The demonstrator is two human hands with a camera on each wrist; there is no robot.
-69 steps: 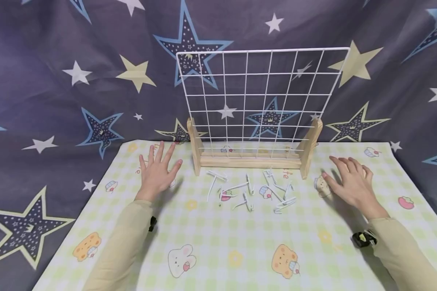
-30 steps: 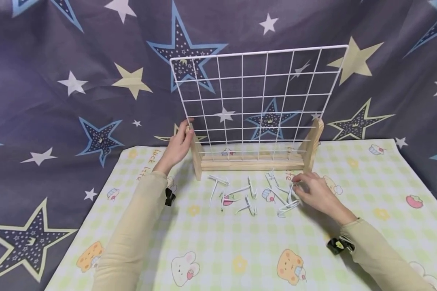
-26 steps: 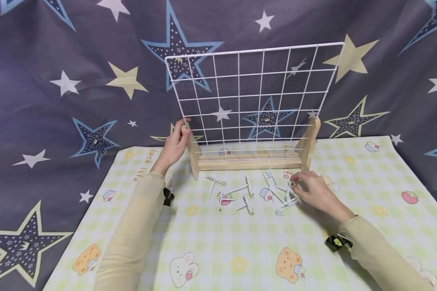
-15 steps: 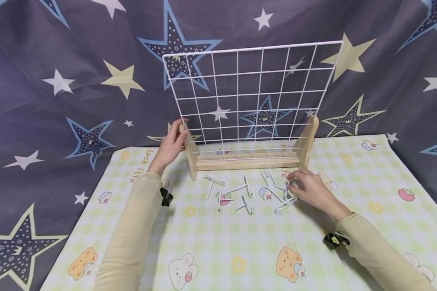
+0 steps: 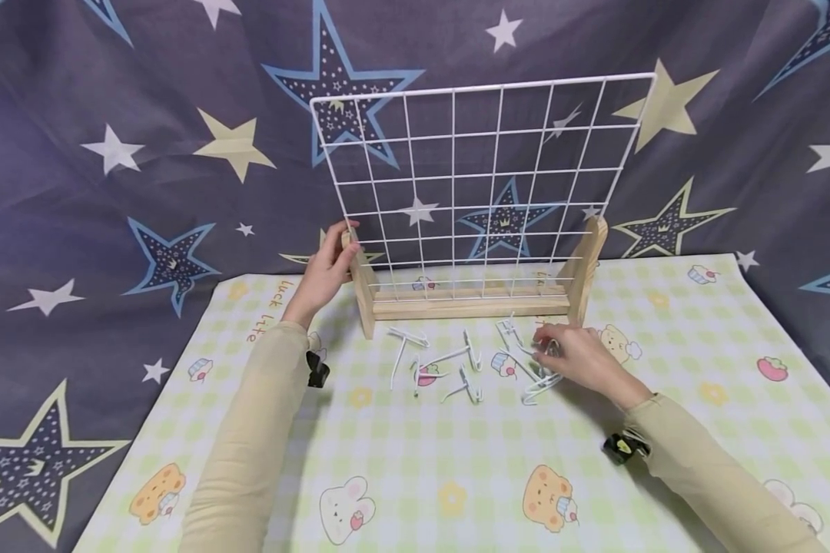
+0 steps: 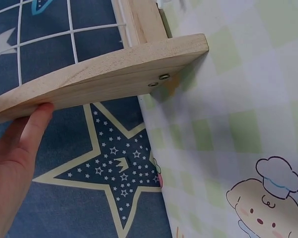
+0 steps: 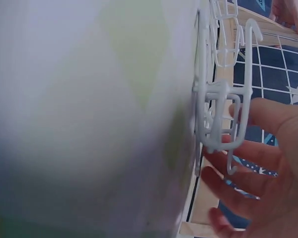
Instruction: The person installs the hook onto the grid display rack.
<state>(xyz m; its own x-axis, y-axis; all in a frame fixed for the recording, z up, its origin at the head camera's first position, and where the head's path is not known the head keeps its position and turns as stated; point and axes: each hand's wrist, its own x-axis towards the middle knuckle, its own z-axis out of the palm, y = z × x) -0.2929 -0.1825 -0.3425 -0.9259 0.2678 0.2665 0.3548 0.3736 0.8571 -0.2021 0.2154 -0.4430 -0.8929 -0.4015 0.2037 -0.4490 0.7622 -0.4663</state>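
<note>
A white wire grid point(image 5: 484, 87) stands in a wooden base point(image 5: 470, 309) at the back of the table. My left hand point(image 5: 323, 270) grips the stand's left wooden upright point(image 6: 114, 74), thumb on the near side and other fingers partly hidden behind it. At the right, my right hand point(image 5: 584, 357) pinches a white wire hook between thumb and fingers, just above the cloth. Other white wire hooks point(image 5: 541, 388) lie beside and under those fingertips. In the right wrist view, a wire hook point(image 7: 202, 74) stands close before the right hand point(image 7: 273, 168), overlapping its fingers.
Several more white hooks point(image 5: 410, 338) lie scattered in front of the base, left of the right hand. A green checked cloth point(image 5: 387, 453) with cartoon prints covers the table. Behind the rack hangs a dark curtain point(image 5: 55, 223) with stars.
Both hands have moved inward from lying apart above the cloth. The left took hold of the wooden upright; the right reached the hooks and has shifted slightly left with one.
</note>
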